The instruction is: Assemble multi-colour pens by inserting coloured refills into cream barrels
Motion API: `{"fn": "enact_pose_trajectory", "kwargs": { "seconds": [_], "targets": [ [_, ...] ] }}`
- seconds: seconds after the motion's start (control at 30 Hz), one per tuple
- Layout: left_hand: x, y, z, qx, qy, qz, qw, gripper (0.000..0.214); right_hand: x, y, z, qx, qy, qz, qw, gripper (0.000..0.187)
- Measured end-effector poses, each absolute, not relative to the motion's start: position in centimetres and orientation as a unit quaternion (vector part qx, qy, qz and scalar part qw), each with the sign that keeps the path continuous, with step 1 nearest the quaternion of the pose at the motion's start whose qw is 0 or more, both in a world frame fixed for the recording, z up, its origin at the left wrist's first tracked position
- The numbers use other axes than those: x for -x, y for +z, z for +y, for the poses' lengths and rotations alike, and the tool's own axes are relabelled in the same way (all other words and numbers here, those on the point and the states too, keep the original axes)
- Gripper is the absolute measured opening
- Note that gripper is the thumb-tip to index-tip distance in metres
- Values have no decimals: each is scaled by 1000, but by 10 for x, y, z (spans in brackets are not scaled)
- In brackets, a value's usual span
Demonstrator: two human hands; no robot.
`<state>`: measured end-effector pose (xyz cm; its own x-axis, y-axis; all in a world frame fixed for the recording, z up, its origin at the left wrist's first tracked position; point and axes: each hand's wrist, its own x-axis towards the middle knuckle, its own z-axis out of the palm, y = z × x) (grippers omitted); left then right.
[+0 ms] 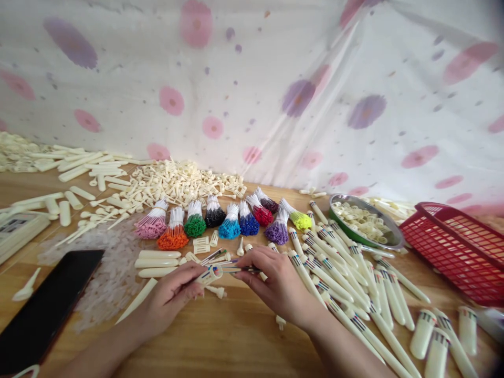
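My left hand is closed around a cream slotted pen barrel piece, whose round open end faces right with some blue and red showing inside. My right hand pinches thin pen refills that reach toward that open end; how many, and whether their tips are inside, I cannot tell. Behind the hands stand rubber-banded bundles of refills with coloured ends, among them an orange bundle, a green bundle and a purple bundle. A few loose refills lie just beyond my left fingers.
Assembled multicolour pens are piled at right, near a green-sided metal bowl of small cream parts and a red plastic basket. A heap of cream parts lies at back left. A black phone rests beside translucent pieces.
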<state>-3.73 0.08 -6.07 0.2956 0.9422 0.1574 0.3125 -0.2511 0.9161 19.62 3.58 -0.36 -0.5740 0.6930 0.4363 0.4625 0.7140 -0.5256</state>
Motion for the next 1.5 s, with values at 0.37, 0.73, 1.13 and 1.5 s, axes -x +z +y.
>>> {"fn": "enact_pose_trajectory", "kwargs": {
  "seconds": [0.37, 0.73, 1.13, 1.5],
  "targets": [
    [38, -66, 1, -696, 389, 472, 376, 26, -194, -5, 35, 318, 177, -875, 320, 10],
    [39, -58, 0, -755, 359, 445, 321, 33, -193, -4, 31, 286, 88, -903, 308, 18],
    [39, -60, -2, -757, 382, 447, 285, 32, -201, 8, 28, 191, -31, -947, 257, 20],
    [41, -67, 1, -732, 421, 424, 327, 28, -202, 11, 26, 208, -9, -941, 268, 16]
  ]
}}
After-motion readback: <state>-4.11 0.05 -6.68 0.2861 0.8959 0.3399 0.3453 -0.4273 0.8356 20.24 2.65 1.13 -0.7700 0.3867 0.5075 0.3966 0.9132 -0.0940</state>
